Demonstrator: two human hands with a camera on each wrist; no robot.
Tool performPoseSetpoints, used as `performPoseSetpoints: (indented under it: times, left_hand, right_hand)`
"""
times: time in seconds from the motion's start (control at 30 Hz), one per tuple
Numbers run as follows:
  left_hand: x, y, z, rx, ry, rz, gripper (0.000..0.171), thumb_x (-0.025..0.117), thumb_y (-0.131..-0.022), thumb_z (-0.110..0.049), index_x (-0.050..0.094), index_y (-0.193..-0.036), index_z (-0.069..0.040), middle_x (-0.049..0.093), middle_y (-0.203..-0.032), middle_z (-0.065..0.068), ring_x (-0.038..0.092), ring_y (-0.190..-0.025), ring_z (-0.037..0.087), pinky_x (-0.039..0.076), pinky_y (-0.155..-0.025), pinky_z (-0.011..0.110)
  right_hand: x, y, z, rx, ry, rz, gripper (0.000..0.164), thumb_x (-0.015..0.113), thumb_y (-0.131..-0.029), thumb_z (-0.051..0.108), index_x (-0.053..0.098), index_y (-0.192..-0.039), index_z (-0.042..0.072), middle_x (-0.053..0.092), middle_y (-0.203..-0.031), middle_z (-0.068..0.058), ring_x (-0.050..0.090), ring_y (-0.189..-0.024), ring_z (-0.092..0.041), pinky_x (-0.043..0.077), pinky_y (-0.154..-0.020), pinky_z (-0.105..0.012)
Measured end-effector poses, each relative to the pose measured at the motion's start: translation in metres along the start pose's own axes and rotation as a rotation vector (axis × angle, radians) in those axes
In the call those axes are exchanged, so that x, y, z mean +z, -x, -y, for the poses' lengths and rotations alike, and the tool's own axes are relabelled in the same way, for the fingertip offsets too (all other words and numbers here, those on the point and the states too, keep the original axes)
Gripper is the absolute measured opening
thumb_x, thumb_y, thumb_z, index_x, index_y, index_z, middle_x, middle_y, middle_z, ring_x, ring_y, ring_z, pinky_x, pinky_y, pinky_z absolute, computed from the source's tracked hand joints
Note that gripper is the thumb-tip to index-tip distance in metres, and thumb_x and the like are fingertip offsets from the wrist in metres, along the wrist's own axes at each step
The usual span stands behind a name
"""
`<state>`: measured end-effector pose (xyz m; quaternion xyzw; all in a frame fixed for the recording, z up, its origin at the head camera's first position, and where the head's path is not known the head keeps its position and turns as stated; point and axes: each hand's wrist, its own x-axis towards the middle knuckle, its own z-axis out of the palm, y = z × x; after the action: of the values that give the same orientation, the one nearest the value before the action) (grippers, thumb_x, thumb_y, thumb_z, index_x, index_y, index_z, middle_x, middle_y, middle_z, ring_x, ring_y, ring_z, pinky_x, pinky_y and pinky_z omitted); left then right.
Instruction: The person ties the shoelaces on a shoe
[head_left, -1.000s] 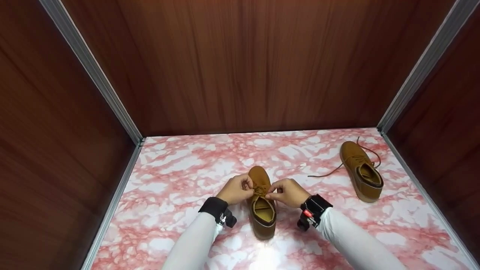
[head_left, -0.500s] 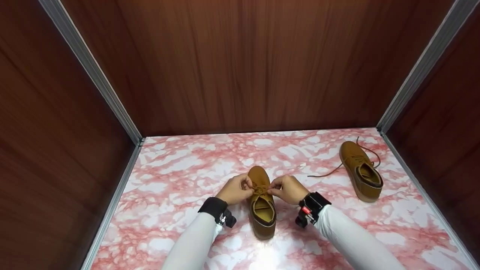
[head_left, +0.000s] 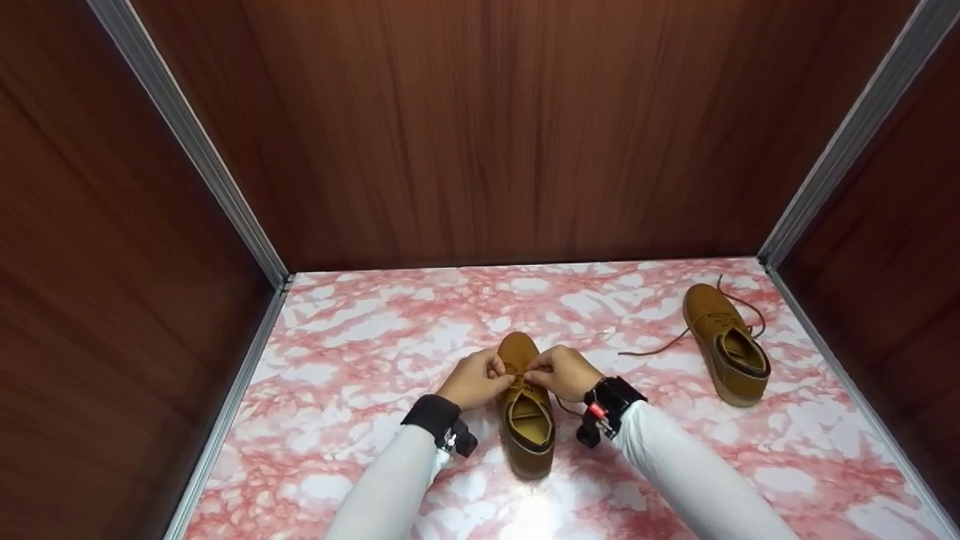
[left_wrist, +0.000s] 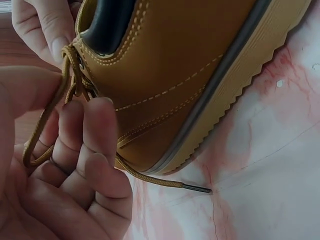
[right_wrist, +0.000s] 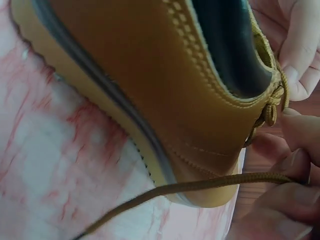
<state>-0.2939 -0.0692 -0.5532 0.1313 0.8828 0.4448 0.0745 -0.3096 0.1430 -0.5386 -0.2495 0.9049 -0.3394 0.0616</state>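
Observation:
A tan lace-up shoe [head_left: 529,463] stands upright on the table, its toe pointing away from me. Over its lacing my left hand [head_left: 472,379] pinches the brown shoelace [left_wrist: 37,131], which forms a loop between the thumb and fingers in the left wrist view. My right hand [head_left: 564,373] closes in from the other side. In the right wrist view, its thumb and finger are at the lace beside the knot [right_wrist: 270,111], and a loose lace length [right_wrist: 165,190] runs out from its lower fingers. The fingers partly cover the lacing.
A second tan shoe [head_left: 724,349] lies farther right, with its laces untied and trailing. Pink and white marbled table surface [head_left: 360,337] surrounds both shoes. Dark wooden panels [head_left: 480,135] enclose the left, back and right sides.
My right hand has moved left, over the lacing and close to the left hand. A loose lace end now shows beneath it. The left hand stays nearly in place; the second shoe is unmoved.

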Motion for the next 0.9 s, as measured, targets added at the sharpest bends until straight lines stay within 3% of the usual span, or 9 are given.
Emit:
performPoseSetpoints:
  times: [0.2, 0.43, 0.63, 0.9]
  left_hand:
    - [0.0005, -0.0012, 0.0001, 0.019, -0.012, 0.016, 0.017, 0.066, -0.087, -0.020, 0.055, -0.097, -0.012, 0.055, -0.075, -0.006, 0.055, -0.066, 0.006, 0.048, -0.060, 0.021]
    - [0.0003, -0.0013, -0.0026, 0.093, -0.110, 0.101, 0.037, 0.061, -0.090, -0.017, 0.058, -0.127, -0.022, 0.067, -0.093, 0.002, 0.059, -0.080, 0.009, 0.049, -0.070, 0.023]
    - [0.0004, -0.0048, -0.0037, 0.116, -0.126, 0.137, 0.028, 0.058, -0.091, -0.018, 0.067, -0.117, -0.022, 0.070, -0.112, -0.003, 0.062, -0.097, 0.009, 0.049, -0.087, 0.025]
    - [0.0006, -0.0058, -0.0035, 0.158, -0.172, 0.106, 0.009, 0.063, -0.091, -0.023, 0.068, -0.098, -0.018, 0.063, -0.096, 0.001, 0.057, -0.086, 0.008, 0.048, -0.078, 0.023]
  right_hand:
    - [-0.0002, -0.0025, 0.0002, 0.008, -0.027, 0.025, 0.009, 0.069, -0.089, 0.019, 0.075, -0.085, 0.015, 0.074, -0.079, 0.002, 0.061, -0.072, -0.006, 0.049, -0.066, -0.021]
    - [-0.0010, -0.0022, 0.0006, 0.047, -0.074, 0.081, 0.011, 0.065, -0.090, 0.019, 0.070, -0.083, 0.012, 0.066, -0.074, 0.003, 0.056, -0.068, -0.005, 0.046, -0.064, -0.020]
    - [-0.0014, 0.0006, -0.0002, 0.038, -0.120, 0.120, 0.009, 0.062, -0.087, 0.012, 0.070, -0.085, 0.008, 0.066, -0.075, 0.002, 0.056, -0.070, -0.005, 0.046, -0.066, -0.018]
    - [-0.0014, 0.0036, -0.0037, 0.036, -0.119, 0.125, 0.004, 0.059, -0.082, 0.009, 0.063, -0.081, 0.008, 0.057, -0.070, 0.006, 0.052, -0.066, -0.006, 0.043, -0.061, -0.019]
